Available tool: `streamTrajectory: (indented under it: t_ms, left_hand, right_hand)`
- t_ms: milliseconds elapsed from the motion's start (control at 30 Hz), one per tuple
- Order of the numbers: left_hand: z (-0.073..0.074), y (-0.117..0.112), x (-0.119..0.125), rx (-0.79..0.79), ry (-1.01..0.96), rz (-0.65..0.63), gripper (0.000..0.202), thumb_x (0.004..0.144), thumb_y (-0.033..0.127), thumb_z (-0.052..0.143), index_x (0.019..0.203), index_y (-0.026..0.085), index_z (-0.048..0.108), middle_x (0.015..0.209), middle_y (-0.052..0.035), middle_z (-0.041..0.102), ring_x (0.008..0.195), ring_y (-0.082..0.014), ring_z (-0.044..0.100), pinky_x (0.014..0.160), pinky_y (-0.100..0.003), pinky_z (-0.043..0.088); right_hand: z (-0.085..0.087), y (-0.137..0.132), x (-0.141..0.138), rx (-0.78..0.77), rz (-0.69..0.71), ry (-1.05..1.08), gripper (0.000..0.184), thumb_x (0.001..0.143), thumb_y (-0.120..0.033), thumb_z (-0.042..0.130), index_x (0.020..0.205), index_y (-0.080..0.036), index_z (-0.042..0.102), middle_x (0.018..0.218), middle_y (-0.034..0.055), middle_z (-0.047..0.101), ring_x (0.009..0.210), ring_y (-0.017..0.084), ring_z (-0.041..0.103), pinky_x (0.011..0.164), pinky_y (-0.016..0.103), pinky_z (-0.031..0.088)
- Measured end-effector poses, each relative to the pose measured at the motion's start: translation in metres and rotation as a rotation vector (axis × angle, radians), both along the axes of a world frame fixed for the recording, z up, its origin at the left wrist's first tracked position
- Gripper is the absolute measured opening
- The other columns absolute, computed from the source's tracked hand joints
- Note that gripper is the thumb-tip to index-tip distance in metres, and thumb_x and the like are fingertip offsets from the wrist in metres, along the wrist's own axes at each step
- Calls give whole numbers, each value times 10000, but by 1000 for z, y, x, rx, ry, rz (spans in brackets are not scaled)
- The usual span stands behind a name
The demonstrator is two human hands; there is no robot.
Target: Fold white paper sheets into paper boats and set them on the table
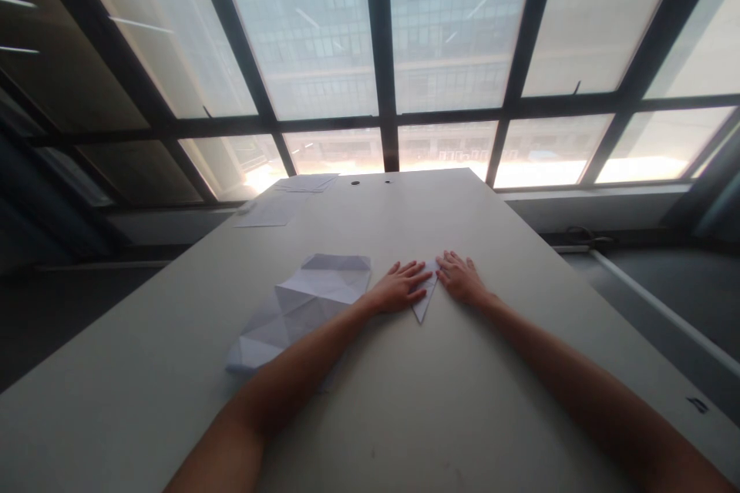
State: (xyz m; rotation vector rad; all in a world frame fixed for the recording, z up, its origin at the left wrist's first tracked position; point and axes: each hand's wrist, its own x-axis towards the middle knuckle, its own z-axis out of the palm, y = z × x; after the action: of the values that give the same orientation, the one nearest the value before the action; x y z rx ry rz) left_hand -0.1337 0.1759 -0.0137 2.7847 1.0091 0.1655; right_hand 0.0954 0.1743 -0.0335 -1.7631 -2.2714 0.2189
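Observation:
Both my arms reach out over a pale table [462, 400]. My left hand [398, 286] lies flat, fingers stretched out, pressing on a small folded white paper [424, 302] that tapers to a point toward me. My right hand [461, 277] lies flat beside it, fingers spread, its fingertips touching the same paper's right edge. The paper's upper part is hidden under my hands. A larger creased white sheet [304, 304], covered in triangular fold lines, lies unfolded just left of my left forearm.
Loose white sheets [271, 209] and a small stack [309, 182] lie at the table's far left end. Two dark round holes [371, 182] sit in the far edge. A wall of dark-framed windows [381, 54] rises behind; floor drops off on both sides.

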Motion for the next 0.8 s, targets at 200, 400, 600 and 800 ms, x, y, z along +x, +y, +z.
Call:
streamTrajectory:
  t_ms: [200, 400, 600, 800]
  left_hand:
    - [3, -2, 3, -5, 14, 93, 534, 1024, 504, 296, 1531, 334, 309, 1623, -46, 238, 1500, -275, 187, 1179, -605, 62]
    - [-4, 1, 2, 20, 7, 115, 517, 1041, 436, 238, 1549, 339, 253, 1627, -27, 227, 1504, -266, 174, 1181, -604, 80]
    - [-7, 3, 2, 2, -4, 115, 526, 1040, 412, 245, 1560, 335, 222, 1633, -24, 204, 1509, -265, 153, 1182, -602, 82]
    - [-2, 0, 2, 8, -32, 73, 518, 1019, 375, 342, 1532, 324, 305, 1621, -38, 249, 1505, -252, 170, 1192, -576, 78]
  right_hand:
    - [3, -3, -1, -4, 39, 12, 522, 1000, -435, 362, 1464, -214, 455, 1611, 143, 266, 1501, 289, 158, 1155, 621, 104]
    - [6, -11, -7, 7, 169, 20, 676, 953, -528, 433, 1513, -155, 363, 1612, 179, 239, 1507, 298, 123, 1171, 589, 76]
    - [4, -15, -9, 12, 253, 16, 832, 913, -634, 446, 1537, -105, 296, 1602, 207, 248, 1507, 291, 135, 1190, 538, 67]
    - [5, -14, -10, -4, 238, 23, 802, 924, -638, 427, 1534, -130, 312, 1602, 189, 259, 1504, 270, 158, 1196, 507, 68]
